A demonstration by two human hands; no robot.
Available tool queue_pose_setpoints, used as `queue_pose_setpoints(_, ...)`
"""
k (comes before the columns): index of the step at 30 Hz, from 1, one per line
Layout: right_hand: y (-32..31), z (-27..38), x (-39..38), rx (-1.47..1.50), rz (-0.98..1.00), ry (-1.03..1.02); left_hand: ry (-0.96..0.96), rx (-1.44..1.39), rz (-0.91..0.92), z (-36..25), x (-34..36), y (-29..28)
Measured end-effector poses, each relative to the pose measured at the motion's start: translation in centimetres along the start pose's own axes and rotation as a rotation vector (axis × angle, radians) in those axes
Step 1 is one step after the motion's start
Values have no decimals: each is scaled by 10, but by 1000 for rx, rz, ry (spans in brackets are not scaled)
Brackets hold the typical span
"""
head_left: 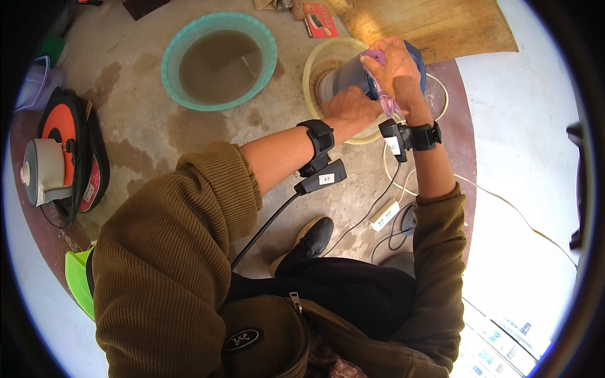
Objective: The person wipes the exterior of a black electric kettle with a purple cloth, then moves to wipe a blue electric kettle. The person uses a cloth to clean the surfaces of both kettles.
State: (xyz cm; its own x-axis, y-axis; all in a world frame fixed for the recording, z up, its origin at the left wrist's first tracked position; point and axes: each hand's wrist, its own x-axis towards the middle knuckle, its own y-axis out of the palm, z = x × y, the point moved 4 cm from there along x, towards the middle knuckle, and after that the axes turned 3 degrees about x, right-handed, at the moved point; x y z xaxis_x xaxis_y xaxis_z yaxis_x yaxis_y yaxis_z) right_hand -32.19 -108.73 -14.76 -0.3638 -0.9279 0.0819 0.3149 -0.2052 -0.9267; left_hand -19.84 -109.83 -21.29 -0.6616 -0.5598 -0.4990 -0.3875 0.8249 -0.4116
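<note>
A blue-grey cylindrical container lies tilted over a pale yellow basin, its darker blue end toward the right. My right hand is closed on a purple cloth, pressing it against the container near the blue end. Below it, my left hand is closed against the near side of the container, its fingertips partly hidden. Both wrists wear black straps with small black devices, each trailing a cable.
A turquoise basin of murky water stands left of the yellow one. A white power strip and cords lie near my shoe. At far left are a grey pot and a red-black appliance; a wooden board lies top right.
</note>
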Motion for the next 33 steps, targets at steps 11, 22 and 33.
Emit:
queue_pose_setpoints(11, -23, -33, -23, 502, -23, 137, 1, 36, -82, 4, 6, 3)
queue_pose_setpoints(22, -37, -13, -63, 353, 12, -241, 317, -55, -155, 29, 16, 21)
queue_pose_setpoints(33, -12, 22, -57, -66, -49, -8, 432, -134, -232, 33, 12, 22)
